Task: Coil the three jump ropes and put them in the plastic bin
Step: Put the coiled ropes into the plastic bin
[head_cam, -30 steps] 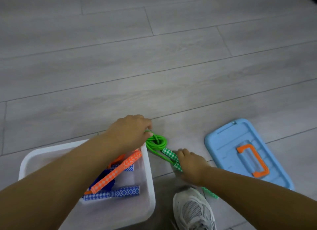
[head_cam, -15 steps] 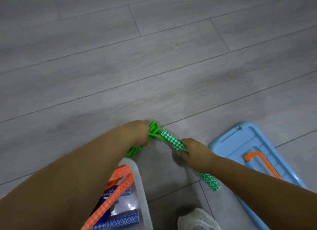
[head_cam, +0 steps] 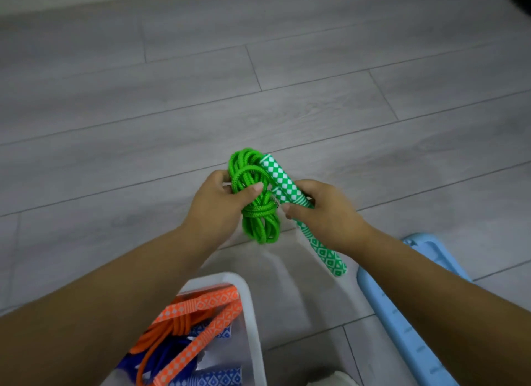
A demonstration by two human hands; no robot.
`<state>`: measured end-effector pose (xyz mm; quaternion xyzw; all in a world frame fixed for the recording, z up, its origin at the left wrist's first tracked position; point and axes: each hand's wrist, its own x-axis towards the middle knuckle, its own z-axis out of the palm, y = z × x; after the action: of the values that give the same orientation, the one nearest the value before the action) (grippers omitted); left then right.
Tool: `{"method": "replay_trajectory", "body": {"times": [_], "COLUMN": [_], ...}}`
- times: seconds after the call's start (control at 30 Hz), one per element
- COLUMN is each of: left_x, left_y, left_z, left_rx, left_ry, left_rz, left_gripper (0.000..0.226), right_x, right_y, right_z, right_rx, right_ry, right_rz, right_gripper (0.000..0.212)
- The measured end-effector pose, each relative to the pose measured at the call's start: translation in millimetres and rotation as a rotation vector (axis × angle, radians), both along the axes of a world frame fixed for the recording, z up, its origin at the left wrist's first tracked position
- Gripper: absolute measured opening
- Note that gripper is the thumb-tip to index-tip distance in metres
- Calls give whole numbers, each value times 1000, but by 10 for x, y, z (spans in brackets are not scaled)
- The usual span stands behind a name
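Your left grip (head_cam: 218,207) is closed round the bundled loops of the green jump rope (head_cam: 260,227), thumb pressed across the front of the coil, and your right grip (head_cam: 327,216) is clamped on its checkered handles where they cross, one handle (head_cam: 280,175) pointing up past the coil and the other handle (head_cam: 326,256) slanting down toward you. The whole bundle hangs in the air above the floor (head_cam: 287,83), just beyond the near corner of the plastic bin (head_cam: 254,322). A wrap of cord already cinches the middle of the coil, so the step in hand looks like finishing and securing it: keep your thumb bearing on the loops so none slips free, bring the two handles alongside each other and snug against the bundle, and let go only once it sits low inside the bin, or the stiff cord will likely spring open. Counting up: three jump ropes in all, one green in your grips, one orange jump rope (head_cam: 201,305) and one blue jump rope (head_cam: 169,357) lying coiled in the bin; two green handles, two orange handles, and one blue handle plainly shown with a second only partly visible. There is one bin, and one light blue lid (head_cam: 402,322) lying on the floor to your right.
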<state>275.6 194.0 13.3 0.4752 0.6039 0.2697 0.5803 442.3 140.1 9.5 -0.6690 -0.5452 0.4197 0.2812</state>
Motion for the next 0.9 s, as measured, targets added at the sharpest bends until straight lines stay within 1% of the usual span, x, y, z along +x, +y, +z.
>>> {"method": "replay_trajectory", "body": {"times": [0.1, 0.2, 0.3, 0.47, 0.53, 0.6, 0.63, 0.67, 0.7, 0.73, 0.8, 0.83, 0.87, 0.9], "left_x": [-172, -402, -657, -1144, -1356, -1595, -1718, -1852, -1983, -2121, -2371, -2489, -2568, -2628], "left_y": [-150, -358, -600, -975, -1126, -1291, -1374, -1446, -1510, -1567, -1637, -1657, -1669, -1688], "left_z": [337, 601, 775, 887, 900, 880, 859, 809, 751, 668, 491, 396, 313, 237], "left_rx": [-5, -41, -89, -125, -128, -95, -56, -3, 69, 156, 348, 413, 424, 403], "left_ry": [-140, -223, -229, -252, -253, -245, -199, -100, 50, 239, 637, 781, 869, 919], "left_rz": [114, 158, 207, 256, 222, 150, 90, 17, -54, -104, -139, -158, -195, -231], "left_gripper": [24, 14, 7, 12, 7, 11, 17, 22, 24, 22, 20, 24, 28, 32], "right_x": [-181, -435, -688, -1067, -1216, -1378, -1461, -1548, -1632, -1711, -1838, -1898, -1937, -1968], "right_y": [44, -35, -194, -459, -555, -665, -726, -788, -841, -888, -958, -987, -1012, -1036], "right_z": [265, 442, 575, 748, 764, 753, 735, 714, 683, 638, 517, 444, 370, 305], "right_rx": [54, 33, 82, 49, 57, 46, 35, 23, 16, 7, -6, -7, -10, -10], "right_ry": [53, 76, 31, 58, 3, -21, -20, -16, -6, 17, 60, 58, 33, -10], "right_rz": [100, 231, 332, 427, 473, 501, 507, 510, 506, 497, 487, 502, 531, 570], "right_gripper": [10, 21, 34, 62, 65, 64, 63, 63, 61, 60, 58, 58, 59, 61]}}
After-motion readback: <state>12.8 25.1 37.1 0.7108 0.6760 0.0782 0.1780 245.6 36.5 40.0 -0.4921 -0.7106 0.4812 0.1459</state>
